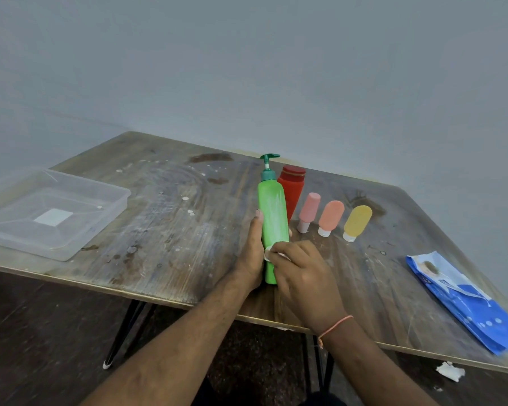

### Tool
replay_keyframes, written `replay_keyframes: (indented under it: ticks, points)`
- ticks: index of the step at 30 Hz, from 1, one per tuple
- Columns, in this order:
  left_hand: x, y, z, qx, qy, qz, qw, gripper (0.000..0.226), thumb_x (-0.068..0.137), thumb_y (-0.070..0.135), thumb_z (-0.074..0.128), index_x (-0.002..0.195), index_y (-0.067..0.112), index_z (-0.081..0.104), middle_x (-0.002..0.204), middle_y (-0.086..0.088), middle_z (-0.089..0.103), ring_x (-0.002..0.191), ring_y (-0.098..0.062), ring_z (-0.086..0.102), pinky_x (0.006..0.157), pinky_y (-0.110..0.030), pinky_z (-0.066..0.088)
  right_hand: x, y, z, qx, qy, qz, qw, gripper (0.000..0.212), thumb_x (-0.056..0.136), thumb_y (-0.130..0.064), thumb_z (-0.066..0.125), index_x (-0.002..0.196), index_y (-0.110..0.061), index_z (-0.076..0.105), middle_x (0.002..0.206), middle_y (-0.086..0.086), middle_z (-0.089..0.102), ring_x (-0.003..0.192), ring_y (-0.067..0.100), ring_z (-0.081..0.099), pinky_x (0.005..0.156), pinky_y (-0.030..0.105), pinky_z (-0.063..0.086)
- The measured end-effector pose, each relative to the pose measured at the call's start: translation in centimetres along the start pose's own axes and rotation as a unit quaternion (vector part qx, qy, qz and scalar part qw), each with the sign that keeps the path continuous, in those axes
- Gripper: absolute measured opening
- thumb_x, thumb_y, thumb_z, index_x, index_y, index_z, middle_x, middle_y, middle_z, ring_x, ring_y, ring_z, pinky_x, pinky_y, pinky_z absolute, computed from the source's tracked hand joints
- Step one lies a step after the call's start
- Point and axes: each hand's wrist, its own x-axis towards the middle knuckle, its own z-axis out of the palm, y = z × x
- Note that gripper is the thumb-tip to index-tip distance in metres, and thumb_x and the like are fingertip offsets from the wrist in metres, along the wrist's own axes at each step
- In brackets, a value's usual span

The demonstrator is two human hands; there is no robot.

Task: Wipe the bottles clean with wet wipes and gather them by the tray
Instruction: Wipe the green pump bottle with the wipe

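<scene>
Left hand (pixel 251 253) curls in a grip; right hand (pixel 301 276) seemingly pinches, fingers bent.

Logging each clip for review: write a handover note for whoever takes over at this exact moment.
Left hand grips the tall green plastic pump bottle.
Right hand presses a white wet wipe on its lower body.
Red bottle, pink, orange and yellow tubes wait right of it.
Clear plastic tray sits far left, no bottles beside it.
Left: wipe and gather all five.

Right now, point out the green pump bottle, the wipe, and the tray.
green pump bottle (pixel 272 212), head view, on its upper body.
wipe (pixel 268 254), head view, on the white edge showing beside the fingers.
tray (pixel 116 207), head view, on its near-right rim.
</scene>
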Motion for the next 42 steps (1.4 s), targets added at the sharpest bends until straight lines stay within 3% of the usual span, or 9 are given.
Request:
replay_keyframes:
  ticks: [8,13,21,26,29,35,42]
  points:
    - [0.0,0.1,0.3,-0.001,-0.003,0.007,1.0,0.084,0.087,0.086,0.043,0.097,0.008,0.074,0.088,-0.015,0.068,0.076,-0.028,0.064,0.071,-0.038,0.053,-1.2,1.1,-1.1,-0.036,-0.049,-0.089,0.994,0.015,0.103,-0.016,0.065,0.107,-0.015,0.08,0.112,-0.002,0.07,0.091,0.027,0.062,0.079,0.036,0.056]
    - [-0.3,0.3,0.3,0.004,-0.001,0.017,1.0,0.079,0.098,0.077,0.035,0.101,0.008,0.073,0.09,-0.014,0.069,0.079,-0.026,0.066,0.076,-0.039,0.054,-0.5,0.8,-0.5,-0.022,-0.027,-0.038,0.999,0.024,0.105,-0.017,0.056,0.111,-0.014,0.079,0.117,-0.002,0.07,0.089,0.026,0.059,0.076,0.037,0.056]
    - [-0.3,0.1,0.7,-0.014,-0.005,0.005,1.0,0.087,0.087,0.087,0.042,0.097,0.005,0.069,0.079,-0.017,0.063,0.067,-0.028,0.062,0.067,-0.038,0.053,-2.9,0.9,-0.8,-0.033,-0.086,-0.115,0.989,0.032,0.115,-0.024,0.046,0.119,-0.014,0.077,0.121,-0.002,0.069,0.094,0.025,0.063,0.078,0.038,0.057]
    - [-0.2,0.2,0.5,-0.008,0.008,0.009,1.0,0.087,0.086,0.086,0.043,0.1,0.005,0.071,0.082,-0.018,0.065,0.069,-0.029,0.062,0.068,-0.039,0.053,-2.8,1.9,-1.3,-0.011,-0.076,-0.08,0.994,0.015,0.106,-0.016,0.064,0.114,-0.014,0.077,0.118,-0.001,0.069,0.094,0.026,0.064,0.079,0.039,0.058]
    - [-0.2,0.2,0.6,-0.005,0.003,0.009,1.0,0.08,0.089,0.081,0.04,0.097,0.009,0.075,0.087,-0.014,0.068,0.074,-0.026,0.064,0.07,-0.038,0.053,-1.5,1.7,-0.9,0.001,-0.036,-0.038,0.999,0.016,0.103,-0.013,0.063,0.11,-0.013,0.078,0.115,-0.001,0.069,0.089,0.027,0.063,0.079,0.037,0.057]
    - [-0.8,0.0,0.4,-0.013,0.023,-0.016,1.0,0.077,0.102,0.072,0.042,0.119,0.003,0.073,0.106,-0.016,0.074,0.1,-0.026,0.073,0.094,-0.04,0.058,1.2,0.7,-0.2,-0.003,-0.007,-0.02,1.0,0.019,0.101,-0.012,0.063,0.11,-0.013,0.08,0.113,-0.001,0.07,0.088,0.026,0.061,0.078,0.035,0.053]
    - [-0.6,0.4,0.8,-0.031,0.035,-0.024,0.999,0.081,0.095,0.074,0.045,0.117,0.001,0.072,0.102,-0.016,0.072,0.093,-0.026,0.072,0.089,-0.037,0.058,0.9,0.6,-0.1,0.006,0.021,0.011,1.0,0.021,0.099,-0.01,0.061,0.106,-0.012,0.08,0.107,0.002,0.07,0.083,0.025,0.061,0.076,0.034,0.051]
